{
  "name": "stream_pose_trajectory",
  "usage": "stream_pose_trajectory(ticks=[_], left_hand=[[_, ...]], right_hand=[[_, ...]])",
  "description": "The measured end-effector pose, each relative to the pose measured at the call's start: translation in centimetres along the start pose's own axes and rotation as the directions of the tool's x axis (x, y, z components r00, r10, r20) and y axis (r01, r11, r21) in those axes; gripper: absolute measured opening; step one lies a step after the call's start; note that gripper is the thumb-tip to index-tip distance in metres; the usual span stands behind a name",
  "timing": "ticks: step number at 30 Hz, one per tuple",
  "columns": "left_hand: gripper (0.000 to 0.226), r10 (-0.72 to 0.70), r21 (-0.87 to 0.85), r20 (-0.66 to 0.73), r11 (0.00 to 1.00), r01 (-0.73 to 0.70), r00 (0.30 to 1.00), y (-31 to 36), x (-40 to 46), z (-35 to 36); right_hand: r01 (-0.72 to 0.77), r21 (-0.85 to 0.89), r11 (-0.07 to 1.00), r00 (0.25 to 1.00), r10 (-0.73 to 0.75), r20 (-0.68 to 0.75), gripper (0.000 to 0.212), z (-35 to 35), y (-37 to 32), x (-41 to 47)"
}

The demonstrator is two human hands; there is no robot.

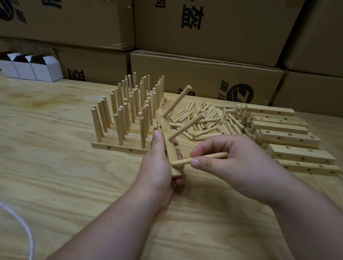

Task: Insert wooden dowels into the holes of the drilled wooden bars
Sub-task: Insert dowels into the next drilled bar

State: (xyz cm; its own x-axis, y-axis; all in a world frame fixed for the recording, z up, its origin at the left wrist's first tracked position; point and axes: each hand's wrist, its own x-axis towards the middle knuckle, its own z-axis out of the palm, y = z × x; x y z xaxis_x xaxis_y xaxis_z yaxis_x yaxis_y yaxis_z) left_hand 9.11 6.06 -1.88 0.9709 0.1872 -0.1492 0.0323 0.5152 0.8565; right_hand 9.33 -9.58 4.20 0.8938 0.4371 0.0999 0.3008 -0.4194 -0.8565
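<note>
Head view: the left hand (pixel 159 164) grips a drilled bar (pixel 167 143), fingers and thumb curled round its lower half, and holds it on edge above the table (pixel 47 163), its length running away from the person. 2 dowels (pixel 177 100) already stand in the bar's upper holes and lean out to the right; 1 hole between them and the hand shows open.

The right hand (pixel 234 164) pinches a third dowel (pixel 200 159) between thumb and forefinger, the other fingers curled behind it. This dowel lies nearly level, and its left tip touches the bar's face near the lower end, just beside the left fingertips. Whether the tip has entered a hole cannot be told.

Behind the left hand, finished bars (pixel 126 116) lie side by side on the table, rows of dowels standing upright in them. To the right of these lies a loose dowel pile (pixel 208 119), and further right a stack of blank bars (pixel 288 139) with holes showing.

Cardboard boxes (pixel 210 33) line the back. 3 small white boxes (pixel 30 67) sit far left, and a white cord (pixel 19 219) curves at the lower left edge.
</note>
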Motion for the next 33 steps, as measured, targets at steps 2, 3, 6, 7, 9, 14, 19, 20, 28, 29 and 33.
stream_pose_trajectory(ticks=[2, 3, 6, 7, 9, 14, 19, 20, 28, 29, 33], left_hand=[[0.051, -0.007, -0.01, -0.006, 1.0, 0.007, 1.0, 0.0, 0.0, 0.0], [0.051, -0.006, -0.01, -0.007, 1.0, 0.006, 1.0, 0.0, 0.0, 0.0], [0.052, -0.002, -0.008, -0.007, 1.0, 0.002, 1.0, 0.0, 0.0, 0.0], [0.052, 0.0, -0.007, -0.002, 1.0, 0.0, 1.0, -0.1, 0.0, 0.0], [0.052, 0.009, 0.004, 0.011, 1.0, -0.009, 1.0, -0.1, 0.0, 0.0], [0.053, 0.019, 0.051, 0.045, 0.998, -0.021, 0.999, -0.4, 0.2, -0.1], [0.05, 0.053, 0.123, 0.043, 0.991, -0.058, 0.998, -0.8, 0.2, -0.3], [0.049, 0.056, 0.133, 0.031, 0.989, -0.06, 0.998, -0.9, 0.2, -0.3], [0.052, 0.098, 0.203, 0.019, 0.974, -0.1, 0.995, -1.2, 0.2, -0.3], [0.053, 0.11, 0.218, 0.013, 0.97, -0.11, 0.994, -1.2, 0.1, -0.3], [0.055, 0.203, 0.329, -0.015, 0.926, -0.187, 0.979, -1.3, -0.2, -0.1]], right_hand=[[-0.013, -0.061, 0.998, 1.0, 0.013, -0.004, 0.006, 0.1, 0.0, 0.0], [-0.023, -0.096, 0.995, 1.0, 0.022, -0.006, 0.004, 0.0, 0.0, 0.0], [-0.033, -0.171, 0.985, 0.999, 0.032, -0.005, 0.003, 0.0, 0.0, -0.1], [-0.033, -0.189, 0.981, 0.999, 0.033, -0.003, 0.002, 0.0, -0.1, -0.1], [-0.036, -0.22, 0.975, 0.999, 0.038, 0.006, 0.001, 0.1, -0.3, -0.2], [-0.021, -0.353, 0.935, 0.999, 0.03, 0.02, 0.005, 0.5, -1.1, -0.7], [0.003, -0.512, 0.859, 1.0, 0.001, 0.008, 0.013, 1.0, -2.2, -1.2], [0.005, -0.532, 0.847, 1.0, -0.005, 0.003, 0.014, 1.1, -2.3, -1.2], [-0.032, -0.479, 0.877, 0.999, 0.047, 0.019, 0.012, 0.8, -2.1, -1.1], [-0.038, -0.47, 0.882, 0.999, 0.052, 0.016, 0.011, 0.8, -2.1, -1.1], [-0.037, -0.529, 0.848, 0.999, 0.028, -0.025, 0.014, 1.5, -2.1, -1.1]])
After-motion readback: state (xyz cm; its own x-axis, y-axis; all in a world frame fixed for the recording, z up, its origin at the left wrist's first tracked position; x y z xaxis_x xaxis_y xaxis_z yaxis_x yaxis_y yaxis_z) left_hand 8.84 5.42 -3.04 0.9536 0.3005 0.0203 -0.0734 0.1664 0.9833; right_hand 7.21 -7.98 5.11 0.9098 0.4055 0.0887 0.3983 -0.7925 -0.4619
